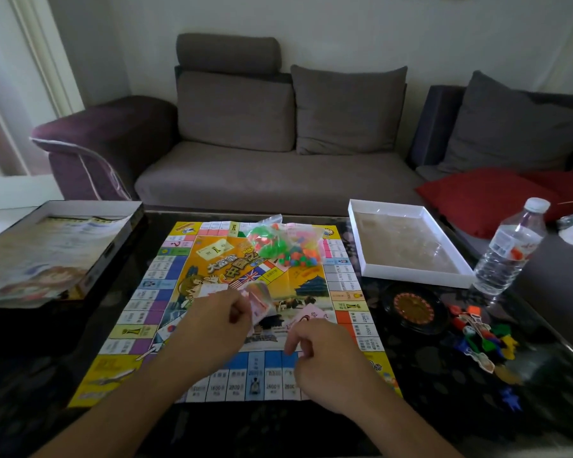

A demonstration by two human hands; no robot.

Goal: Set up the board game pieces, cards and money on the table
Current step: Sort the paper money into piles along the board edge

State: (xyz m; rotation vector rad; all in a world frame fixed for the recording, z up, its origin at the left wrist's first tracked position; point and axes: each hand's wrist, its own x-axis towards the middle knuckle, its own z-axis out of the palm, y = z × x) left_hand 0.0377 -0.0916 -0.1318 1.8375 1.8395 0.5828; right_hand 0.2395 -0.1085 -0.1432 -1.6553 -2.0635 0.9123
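1. At the centre of the dark glass table [411, 375], the printed paper game board [179, 276] lay unfolded, presumably so pieces could be dealt onto it.
2. The left hand [219, 320] pinched a pink wad of paper money in clear wrap [260, 300] above the board, probably to unwrap it.
3. The right hand [321, 348] was curled over a pink card [311, 314]; whether it gripped anything could not be told.
4. Two clear bags of coloured plastic pieces [285, 246] rested unopened at the board's far edge.
5. Loose coloured tokens [483, 335] lay right, their shapes indistinct.
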